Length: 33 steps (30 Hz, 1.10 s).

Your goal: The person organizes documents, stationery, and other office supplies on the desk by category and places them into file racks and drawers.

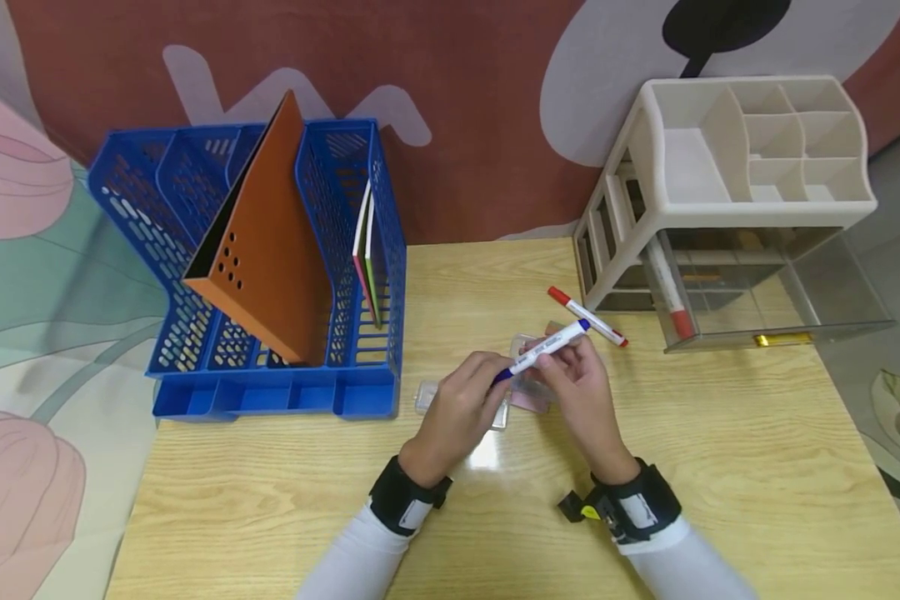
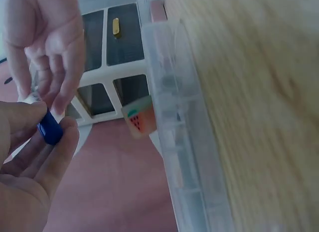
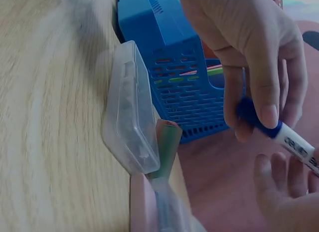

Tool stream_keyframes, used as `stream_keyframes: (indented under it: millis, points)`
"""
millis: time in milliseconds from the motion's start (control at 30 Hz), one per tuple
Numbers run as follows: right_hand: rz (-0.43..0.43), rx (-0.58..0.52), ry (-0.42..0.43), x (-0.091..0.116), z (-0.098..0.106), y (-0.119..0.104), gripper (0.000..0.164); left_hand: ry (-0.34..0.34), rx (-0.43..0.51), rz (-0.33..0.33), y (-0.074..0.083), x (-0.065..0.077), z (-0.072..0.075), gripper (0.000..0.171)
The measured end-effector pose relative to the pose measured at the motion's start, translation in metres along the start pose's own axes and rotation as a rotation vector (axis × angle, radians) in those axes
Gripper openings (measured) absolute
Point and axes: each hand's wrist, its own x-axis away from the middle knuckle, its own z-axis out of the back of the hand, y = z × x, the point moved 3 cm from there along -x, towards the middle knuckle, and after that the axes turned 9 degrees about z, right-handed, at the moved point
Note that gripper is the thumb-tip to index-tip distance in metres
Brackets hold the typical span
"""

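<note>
A white marker (image 1: pixel 547 348) with blue ends is held between both hands above the table. My left hand (image 1: pixel 461 400) pinches its blue cap (image 2: pixel 50 128) between thumb and fingers. Toward the other end, my right hand (image 1: pixel 581 392) holds the white barrel, thumb on top. In the right wrist view the cap (image 3: pixel 256 116) sits under the left fingertips. Below the hands lie a clear plastic case (image 3: pixel 129 107) and a pink block (image 3: pixel 142 202), partly hidden in the head view. Just beyond the right hand is a red-capped marker (image 1: pixel 588 317).
At the left stands a blue file rack (image 1: pixel 277 387) holding an orange folder (image 1: pixel 270 258) and thin booklets (image 1: pixel 367 250). A cream organizer (image 1: pixel 765 212) is at the right, its clear drawer (image 1: pixel 825 321) pulled out with another red-capped marker (image 1: pixel 669 287) in it.
</note>
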Motion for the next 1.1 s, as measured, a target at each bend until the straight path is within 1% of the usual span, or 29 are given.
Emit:
stream_keyframes:
  millis: [133, 200, 333, 433, 500, 667, 833, 933, 1000, 1067, 1100]
  points:
    - [0.137, -0.077, 0.010, 0.003, -0.004, -0.008, 0.033, -0.005, 0.005, -0.025, 0.003, 0.002, -0.001, 0.024]
    - [0.208, -0.098, 0.010, 0.004, -0.005, -0.014, 0.033, -0.004, -0.003, -0.032, 0.004, 0.004, -0.001, 0.023]
    - [0.358, -0.139, 0.007, 0.006, -0.002, -0.028, 0.033, -0.008, -0.049, -0.055, 0.004, 0.007, 0.000, 0.024]
    - [0.457, -0.102, 0.013, 0.007, 0.002, -0.042, 0.031, -0.022, -0.104, -0.062, 0.003, 0.008, 0.002, 0.027]
    - [0.502, -0.054, 0.024, 0.008, 0.005, -0.053, 0.030, -0.030, -0.133, -0.061, 0.001, 0.009, 0.004, 0.029]
    - [0.577, 0.005, 0.068, 0.008, 0.014, -0.082, 0.031, -0.037, -0.160, -0.053, -0.004, 0.008, 0.009, 0.030]
    - [0.634, -0.020, 0.096, 0.008, 0.021, -0.111, 0.033, -0.052, -0.198, -0.031, -0.009, 0.010, 0.013, 0.028]
    - [0.640, -0.042, 0.115, 0.008, 0.026, -0.128, 0.033, -0.071, -0.239, -0.031, -0.013, 0.012, 0.015, 0.032]
    - [0.634, -0.022, 0.138, 0.007, 0.030, -0.139, 0.034, -0.084, -0.264, -0.031, -0.015, 0.014, 0.017, 0.036]
    - [0.631, -0.040, 0.145, 0.005, 0.035, -0.147, 0.035, -0.099, -0.290, -0.028, -0.018, 0.016, 0.020, 0.040]
    - [0.625, -0.027, 0.150, 0.004, 0.038, -0.151, 0.036, -0.110, -0.301, -0.021, -0.020, 0.017, 0.021, 0.041]
